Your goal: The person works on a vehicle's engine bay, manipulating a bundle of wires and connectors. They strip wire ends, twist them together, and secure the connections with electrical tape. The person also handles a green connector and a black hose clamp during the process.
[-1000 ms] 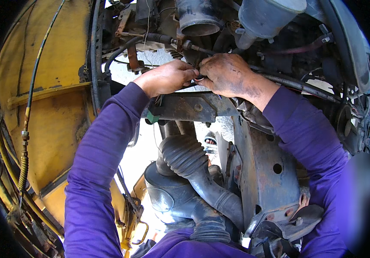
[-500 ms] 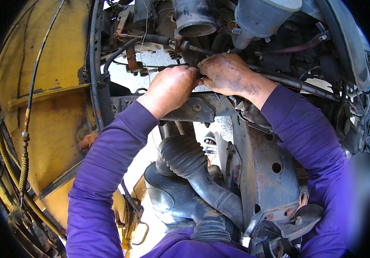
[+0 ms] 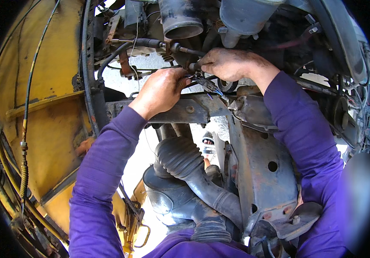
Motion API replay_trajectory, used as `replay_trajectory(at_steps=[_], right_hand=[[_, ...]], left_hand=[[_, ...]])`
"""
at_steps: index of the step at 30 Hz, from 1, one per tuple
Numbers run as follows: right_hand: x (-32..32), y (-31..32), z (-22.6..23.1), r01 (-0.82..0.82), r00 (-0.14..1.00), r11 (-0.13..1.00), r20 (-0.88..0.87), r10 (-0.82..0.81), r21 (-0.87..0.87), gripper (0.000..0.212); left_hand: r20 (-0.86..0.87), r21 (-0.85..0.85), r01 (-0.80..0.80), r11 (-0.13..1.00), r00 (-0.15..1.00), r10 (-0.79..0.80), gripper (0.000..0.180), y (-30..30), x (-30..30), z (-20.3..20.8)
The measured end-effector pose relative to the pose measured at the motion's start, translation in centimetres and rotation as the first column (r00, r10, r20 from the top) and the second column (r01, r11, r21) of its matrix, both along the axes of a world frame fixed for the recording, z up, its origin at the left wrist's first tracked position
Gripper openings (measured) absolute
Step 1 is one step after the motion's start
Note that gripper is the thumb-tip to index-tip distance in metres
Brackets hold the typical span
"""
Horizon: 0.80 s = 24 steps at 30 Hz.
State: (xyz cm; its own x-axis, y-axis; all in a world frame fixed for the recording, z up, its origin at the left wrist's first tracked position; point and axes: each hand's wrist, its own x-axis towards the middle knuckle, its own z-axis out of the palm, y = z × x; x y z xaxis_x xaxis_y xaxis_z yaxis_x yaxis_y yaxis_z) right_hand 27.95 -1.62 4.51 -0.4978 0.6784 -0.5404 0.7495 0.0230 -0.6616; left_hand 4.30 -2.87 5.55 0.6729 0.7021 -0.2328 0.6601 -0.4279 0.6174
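Black plug [image 3: 205,83], blue wires [image 3: 218,92]: joined or not, I can't tell; my left hand [image 3: 162,89] curls beside them, my right hand [image 3: 231,64] far right, both grips hidden.

Metal frame: worn grey rail [image 3: 258,174] with round holes, dark crossbar [image 3: 182,111] at its far end, dirty grey part [image 3: 252,110] over their corner.

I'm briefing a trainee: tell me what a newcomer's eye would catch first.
Probably the big yellow metal panel along the left side. Then the ribbed black hose at lower centre, and, near upper centre, the bare left hand and bare right hand beside dark wiring with blue strands.
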Motion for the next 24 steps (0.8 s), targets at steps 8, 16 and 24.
replay_trajectory(at_steps=[8,16,24], right_hand=[[0.4,0.1,-1.6,0.013,0.976,0.992,-0.216,-0.040,-0.128,0.036],[-0.4,-0.6,-1.9,0.051,0.969,0.983,-0.227,-0.092,-0.179,0.037],[-1.1,0.0,-0.8,-0.207,0.976,0.978,-0.066,0.209,0.035,0.033]], left_hand=[[-0.010,0.013,-0.032,0.999,0.999,0.032,0.018,-0.5,-0.2,0.2],[0.005,0.065,0.005,0.998,1.000,-0.005,0.017,-0.6,-0.6,0.4],[-0.214,0.134,0.178,0.975,0.966,-0.147,0.017,-0.7,-0.5,-0.9]])
